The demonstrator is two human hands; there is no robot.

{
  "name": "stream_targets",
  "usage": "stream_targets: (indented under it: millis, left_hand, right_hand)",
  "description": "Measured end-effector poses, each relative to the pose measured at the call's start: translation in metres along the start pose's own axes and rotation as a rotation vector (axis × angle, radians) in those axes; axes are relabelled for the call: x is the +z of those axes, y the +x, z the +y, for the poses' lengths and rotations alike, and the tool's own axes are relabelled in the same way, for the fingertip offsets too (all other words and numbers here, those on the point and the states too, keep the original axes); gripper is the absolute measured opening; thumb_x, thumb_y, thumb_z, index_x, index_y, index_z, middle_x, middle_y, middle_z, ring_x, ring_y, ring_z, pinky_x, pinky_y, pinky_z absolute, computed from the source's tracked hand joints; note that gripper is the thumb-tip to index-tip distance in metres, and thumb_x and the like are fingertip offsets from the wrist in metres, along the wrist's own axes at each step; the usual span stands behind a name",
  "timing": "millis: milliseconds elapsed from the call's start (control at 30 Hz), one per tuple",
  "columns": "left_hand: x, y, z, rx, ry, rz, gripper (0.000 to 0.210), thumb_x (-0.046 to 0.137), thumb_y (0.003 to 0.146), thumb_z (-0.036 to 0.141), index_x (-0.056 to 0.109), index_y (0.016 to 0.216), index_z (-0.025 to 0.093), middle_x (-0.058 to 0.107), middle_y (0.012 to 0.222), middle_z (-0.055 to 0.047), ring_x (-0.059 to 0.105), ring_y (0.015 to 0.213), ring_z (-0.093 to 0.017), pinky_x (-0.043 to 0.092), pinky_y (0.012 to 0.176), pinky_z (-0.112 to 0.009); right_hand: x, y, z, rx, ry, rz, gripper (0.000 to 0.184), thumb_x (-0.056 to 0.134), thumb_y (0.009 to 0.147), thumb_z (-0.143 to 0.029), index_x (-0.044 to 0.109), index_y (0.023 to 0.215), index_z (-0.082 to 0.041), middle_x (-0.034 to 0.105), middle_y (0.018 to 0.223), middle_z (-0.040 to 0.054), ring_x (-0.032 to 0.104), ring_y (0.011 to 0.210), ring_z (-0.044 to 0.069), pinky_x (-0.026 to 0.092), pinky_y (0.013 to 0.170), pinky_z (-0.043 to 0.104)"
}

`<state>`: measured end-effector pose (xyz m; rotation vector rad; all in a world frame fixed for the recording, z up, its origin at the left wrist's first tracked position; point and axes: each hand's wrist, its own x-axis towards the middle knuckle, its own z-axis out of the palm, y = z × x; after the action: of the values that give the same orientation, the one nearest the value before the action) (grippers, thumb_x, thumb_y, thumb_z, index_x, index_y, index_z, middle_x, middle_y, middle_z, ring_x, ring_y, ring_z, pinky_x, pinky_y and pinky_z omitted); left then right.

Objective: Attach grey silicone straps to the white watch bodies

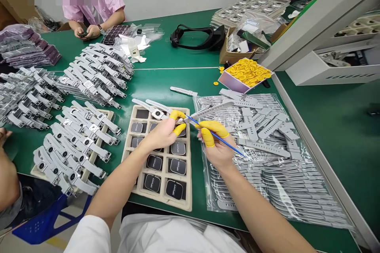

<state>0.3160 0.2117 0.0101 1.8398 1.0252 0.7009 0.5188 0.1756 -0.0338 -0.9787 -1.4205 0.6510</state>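
Observation:
My left hand (pixel 168 128), with yellow finger cots on thumb and forefinger, is closed over the tray. It pinches the near end of a pale grey watch strap (pixel 213 109), which sticks out to the right. Whatever else sits between those fingers is mostly hidden. My right hand (pixel 218 140), also in yellow finger cots, grips a thin blue stick-like tool (pixel 227 142), its tip close to the pinched strap end. Below my left hand lies a beige compartment tray (pixel 189 189) of dark square watch faces (pixel 178 166). A watch (pixel 158 114) with grey straps rests across the tray's far end.
Many loose straps (pixel 267 150) lie on plastic bags at right. Stacked trays of strapped watches (pixel 74 142) stand at left. Beyond are a box of yellow finger cots (pixel 247 73), a black headset-like strap (pixel 196 37) and a carton (pixel 237 47). Another person (pixel 95 8) sits opposite.

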Motion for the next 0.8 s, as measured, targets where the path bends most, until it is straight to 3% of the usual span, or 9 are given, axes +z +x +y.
stream_targets:
  millis: [200, 367, 800]
  left_hand:
    - [0.000, 0.000, -0.002, -0.013, 0.052, -0.004, 0.025, 0.050, 0.103, 0.027, 0.050, 0.127, 0.021, 0.059, 0.084, -0.001, 0.062, 0.086, -0.023, 0.052, 0.095, -0.044]
    - [0.001, 0.000, -0.005, 0.008, 0.051, 0.006, 0.025, 0.054, 0.101, 0.027, 0.053, 0.126, 0.021, 0.061, 0.088, -0.002, 0.062, 0.085, -0.022, 0.052, 0.097, -0.043]
    - [0.002, -0.001, -0.004, 0.021, -0.034, 0.037, 0.020, 0.053, 0.103, 0.031, 0.054, 0.121, 0.022, 0.065, 0.106, -0.007, 0.066, 0.097, -0.022, 0.056, 0.096, -0.041]
  right_hand:
    - [0.001, 0.003, -0.006, -0.106, 0.036, -0.026, 0.017, 0.064, 0.100, -0.019, 0.074, 0.111, -0.028, 0.078, 0.101, 0.0061, 0.076, 0.088, 0.024, 0.063, 0.071, 0.040]
    - [0.002, 0.004, -0.009, -0.135, 0.013, -0.051, 0.022, 0.064, 0.098, -0.015, 0.074, 0.113, -0.028, 0.078, 0.100, 0.0050, 0.076, 0.085, 0.023, 0.063, 0.074, 0.040]
    - [0.004, 0.007, -0.015, -0.185, 0.013, -0.038, 0.013, 0.065, 0.099, -0.019, 0.074, 0.105, -0.027, 0.080, 0.095, 0.0050, 0.077, 0.082, 0.022, 0.064, 0.072, 0.037]
